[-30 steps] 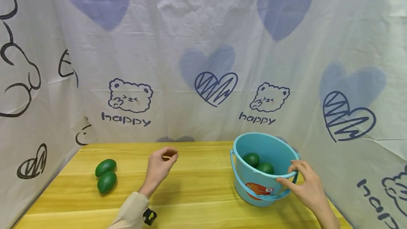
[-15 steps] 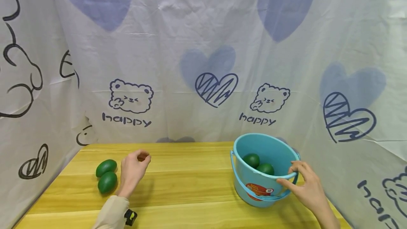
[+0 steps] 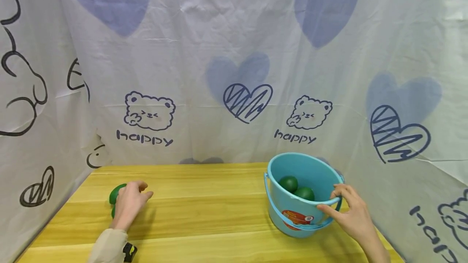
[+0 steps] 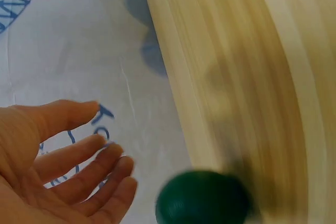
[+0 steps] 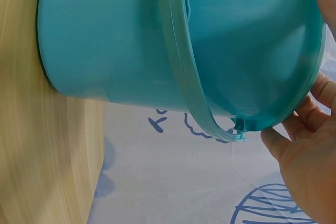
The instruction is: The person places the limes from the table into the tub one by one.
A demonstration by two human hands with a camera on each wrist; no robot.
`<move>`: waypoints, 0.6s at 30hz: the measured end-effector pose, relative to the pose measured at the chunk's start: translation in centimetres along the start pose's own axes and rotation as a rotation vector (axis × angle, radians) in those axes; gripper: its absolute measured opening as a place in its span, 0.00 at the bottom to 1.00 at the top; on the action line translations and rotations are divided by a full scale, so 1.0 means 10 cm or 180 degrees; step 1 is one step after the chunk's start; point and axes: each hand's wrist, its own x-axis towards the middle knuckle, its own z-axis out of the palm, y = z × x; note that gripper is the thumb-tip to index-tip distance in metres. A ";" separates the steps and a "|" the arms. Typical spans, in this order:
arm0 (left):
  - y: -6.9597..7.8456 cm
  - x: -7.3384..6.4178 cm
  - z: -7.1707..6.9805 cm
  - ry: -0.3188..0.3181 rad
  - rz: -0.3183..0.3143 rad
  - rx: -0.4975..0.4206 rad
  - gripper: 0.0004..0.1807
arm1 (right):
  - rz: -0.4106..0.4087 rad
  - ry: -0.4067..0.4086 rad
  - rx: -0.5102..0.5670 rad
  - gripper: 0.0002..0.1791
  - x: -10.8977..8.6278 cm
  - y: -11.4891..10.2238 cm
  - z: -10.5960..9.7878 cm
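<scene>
My left hand (image 3: pixel 130 200) hovers over the left side of the table, with nothing between its parted thumb and loosely bent fingers. Partly hidden behind it are two dark green, smooth oval fruits (image 3: pixel 115 193). In the left wrist view one such fruit (image 4: pixel 202 199) lies to the right of the fingertips, apart from them. On the right stands a light blue bucket (image 3: pixel 279 210), upright, with two more green fruits (image 3: pixel 304 193) inside. My right hand (image 3: pixel 352 210) grips its rim on the near right side; the right wrist view shows the hand (image 5: pixel 310 150) at the rim from close by.
The bucket's handle (image 5: pixel 181 61) hangs down across its front, over a red label (image 3: pixel 292 219). A yellow wood-grain table (image 3: pixel 208 214) lies under everything. White cloth (image 3: pixel 219 23) printed with hearts and bears hangs behind and on both sides.
My left hand has moved left from near the table's middle to the two green fruits, and its fingers have spread apart. The right hand and the bucket have stayed in place.
</scene>
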 end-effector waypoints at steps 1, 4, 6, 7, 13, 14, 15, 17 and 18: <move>-0.03 0.00 -0.02 -0.0020 0.0004 0.0061 0.21 | -0.0007 0.0004 0.0004 0.21 0.00 0.00 0.00; -0.14 0.01 -0.10 -0.0057 0.0011 0.0187 0.21 | -0.0019 0.0025 0.0015 0.21 0.00 0.00 0.00; -0.21 0.02 -0.15 -0.0124 -0.0042 0.0223 0.22 | -0.0042 0.0052 0.0004 0.21 0.00 0.01 0.01; -0.25 0.02 -0.19 -0.0178 -0.0080 0.0232 0.23 | -0.0055 0.0059 0.0006 0.21 0.00 0.01 0.02; -0.43 0.04 -0.35 -0.0525 -0.0319 0.0329 0.29 | -0.0065 0.0013 0.0045 0.21 0.00 0.00 0.04; -0.46 0.03 -0.36 -0.0537 -0.0301 0.0356 0.29 | -0.0055 0.0006 0.0050 0.21 0.00 0.00 0.04; -0.48 0.03 -0.37 -0.0544 -0.0268 0.0384 0.29 | -0.0049 0.0006 0.0053 0.21 -0.01 0.01 0.04; -0.53 0.03 -0.38 -0.0485 -0.0185 0.0463 0.28 | -0.0044 0.0007 0.0061 0.21 -0.01 0.01 0.04; -0.55 0.03 -0.38 -0.0454 -0.0150 0.0501 0.28 | -0.0039 0.0003 0.0055 0.21 -0.01 0.01 0.04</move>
